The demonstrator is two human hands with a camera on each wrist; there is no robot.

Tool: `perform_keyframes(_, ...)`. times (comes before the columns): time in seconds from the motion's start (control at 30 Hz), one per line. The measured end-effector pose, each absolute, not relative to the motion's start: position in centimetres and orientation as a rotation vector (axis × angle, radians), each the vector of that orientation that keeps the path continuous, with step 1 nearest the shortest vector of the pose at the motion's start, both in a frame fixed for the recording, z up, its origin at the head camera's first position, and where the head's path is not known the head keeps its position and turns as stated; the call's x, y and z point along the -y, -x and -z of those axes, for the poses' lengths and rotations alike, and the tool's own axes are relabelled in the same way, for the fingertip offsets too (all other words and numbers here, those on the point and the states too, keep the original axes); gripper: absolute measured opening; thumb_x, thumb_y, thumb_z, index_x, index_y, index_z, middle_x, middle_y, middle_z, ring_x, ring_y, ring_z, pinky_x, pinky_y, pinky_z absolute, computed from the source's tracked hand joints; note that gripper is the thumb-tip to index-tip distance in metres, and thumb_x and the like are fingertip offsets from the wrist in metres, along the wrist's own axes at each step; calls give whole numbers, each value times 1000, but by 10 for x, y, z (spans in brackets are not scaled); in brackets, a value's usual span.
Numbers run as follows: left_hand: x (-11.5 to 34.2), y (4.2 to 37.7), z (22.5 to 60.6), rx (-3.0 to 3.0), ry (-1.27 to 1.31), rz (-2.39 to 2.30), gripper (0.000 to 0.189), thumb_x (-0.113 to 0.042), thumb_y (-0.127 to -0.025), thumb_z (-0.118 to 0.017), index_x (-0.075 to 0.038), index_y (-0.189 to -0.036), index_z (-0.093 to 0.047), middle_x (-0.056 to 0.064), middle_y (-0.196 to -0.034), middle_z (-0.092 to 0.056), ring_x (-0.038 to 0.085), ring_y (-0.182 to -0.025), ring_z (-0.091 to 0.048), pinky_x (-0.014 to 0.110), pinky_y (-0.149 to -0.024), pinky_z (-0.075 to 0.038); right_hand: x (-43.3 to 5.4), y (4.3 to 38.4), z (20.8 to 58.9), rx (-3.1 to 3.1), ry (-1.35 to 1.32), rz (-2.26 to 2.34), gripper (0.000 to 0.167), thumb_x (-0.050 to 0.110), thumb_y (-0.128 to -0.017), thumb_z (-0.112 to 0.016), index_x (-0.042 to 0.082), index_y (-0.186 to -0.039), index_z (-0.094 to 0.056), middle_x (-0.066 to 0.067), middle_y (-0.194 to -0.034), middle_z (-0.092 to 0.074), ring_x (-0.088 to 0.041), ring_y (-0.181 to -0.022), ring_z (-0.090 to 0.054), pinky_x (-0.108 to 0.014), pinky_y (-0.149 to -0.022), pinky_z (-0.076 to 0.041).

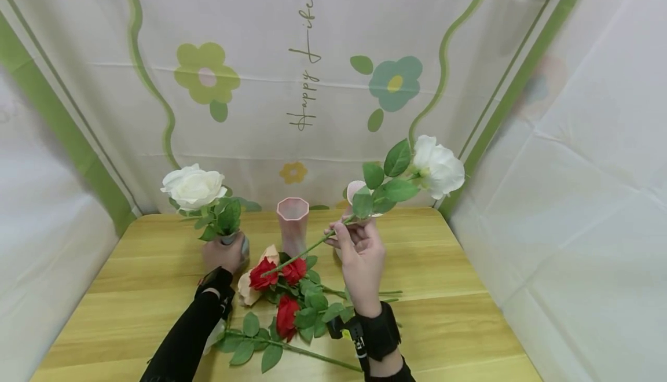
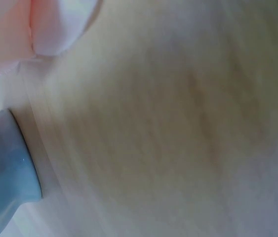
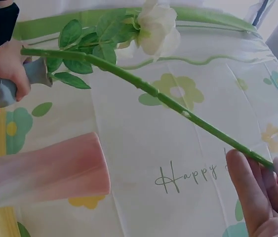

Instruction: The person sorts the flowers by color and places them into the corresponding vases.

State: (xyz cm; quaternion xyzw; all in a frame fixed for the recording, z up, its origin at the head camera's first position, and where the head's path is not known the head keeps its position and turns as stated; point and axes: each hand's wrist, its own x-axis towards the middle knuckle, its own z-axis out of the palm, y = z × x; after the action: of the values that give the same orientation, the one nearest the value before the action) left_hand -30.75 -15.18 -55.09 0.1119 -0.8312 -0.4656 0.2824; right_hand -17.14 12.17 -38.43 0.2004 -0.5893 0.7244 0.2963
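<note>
- White-petalled rose [image 1: 440, 168] on long green stem [image 3: 148, 89]: pinched in right hand's [image 1: 362, 254] grip, bloom toward two o'clock.
- Blue-grey flared vase [image 3: 3, 91]: desk's [image 1: 458, 312] ten o'clock, left hand's [image 1: 224, 252] grip curled round it.
- Pink octagonal vase [image 1: 293, 226]: twelve o'clock.

"What's the left hand [image 1: 224, 253] holding?"

"A grey-blue vase [image 3: 3, 91], upright, left of centre in the head view, with an open white flower [image 1: 194, 187] and green leaves above its mouth."

"And the right hand [image 1: 363, 252]?"

"It pinches the green stem of another white flower [image 1: 440, 168], slanted, bloom up at the right, bare stem end down near the lower centre."
</note>
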Motion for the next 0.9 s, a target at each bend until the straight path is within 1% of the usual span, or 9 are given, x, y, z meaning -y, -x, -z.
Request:
perform_keyframes(0.07,152,307,550,2233,-310,1250,30,-31,-90,-67,-1,-86,-67,19,-76,-68,33,-74,-61,45,-72,-46,-119,175,384,1555,-500,-1913,20,0,-97,-60,-10,-113,-52,-25,-98,-62,-42,-86,-64,-45,-73,-57)
perform_keyframes(0.13,151,307,550,2239,-322,1256,30,-31,-90,-67,-1,-87,-67,19,-78,-68,33,-76,-62,46,-73,-46,-117,178,384,1541,-483,-1908,20,0,-97,-60,-8,-114,-52,-26,-98,-62,-41,-87,-64,-45,-73,-57)
perform_keyframes(0.2,151,306,550,2248,-332,1263,31,-32,-90,-67,0,-89,-68,20,-79,-68,34,-77,-62,46,-74,-47,-115,182,384,1530,-476,-1901,20,-1,-97,-60,-10,-113,-52,-27,-98,-61,-39,-87,-64,-45,-73,-57)
perform_keyframes(0.37,151,307,549,2262,-337,1268,34,-34,-91,-66,0,-92,-69,21,-82,-69,34,-81,-63,47,-77,-48,-107,193,381,1493,-487,-1915,20,0,-97,-60,-12,-111,-52,-30,-98,-60,-45,-87,-62,-48,-74,-57)
perform_keyframes(0.53,151,308,552,2266,-345,1262,33,-35,-91,-66,-2,-91,-70,18,-80,-69,33,-79,-63,47,-77,-49,-94,203,379,1503,-491,-1930,17,-1,-96,-60,-12,-108,-54,-32,-98,-58,-45,-87,-61,-46,-74,-57)
perform_keyframes(0.6,152,309,553,2273,-343,1254,33,-35,-92,-65,-3,-90,-70,18,-78,-69,33,-78,-63,47,-77,-49,-88,206,376,1500,-508,-1946,17,-4,-96,-59,-13,-108,-54,-36,-98,-56,-47,-87,-60,-46,-75,-57)
perform_keyframes(0.73,152,309,554,2289,-333,1259,36,-36,-93,-64,-1,-89,-70,19,-78,-68,34,-76,-62,48,-75,-48,-74,204,365,1499,-549,-1955,16,-10,-95,-57,-18,-108,-51,-39,-98,-54,-53,-86,-57,-50,-75,-56)
perform_keyframes(0.83,152,308,553,2298,-338,1264,36,-36,-93,-64,-1,-91,-70,19,-79,-68,34,-77,-61,48,-75,-48,-63,201,354,1540,-523,-1887,15,-12,-94,-58,-20,-105,-51,-37,-96,-57,-52,-83,-59,-52,-75,-55)
perform_keyframes(0.9,153,307,552,2302,-343,1260,35,-36,-92,-66,-1,-88,-69,17,-76,-67,33,-74,-61,47,-73,-47,-57,200,350,1580,-488,-1830,14,-11,-94,-59,-19,-103,-53,-34,-95,-59,-48,-83,-61,-51,-75,-55)
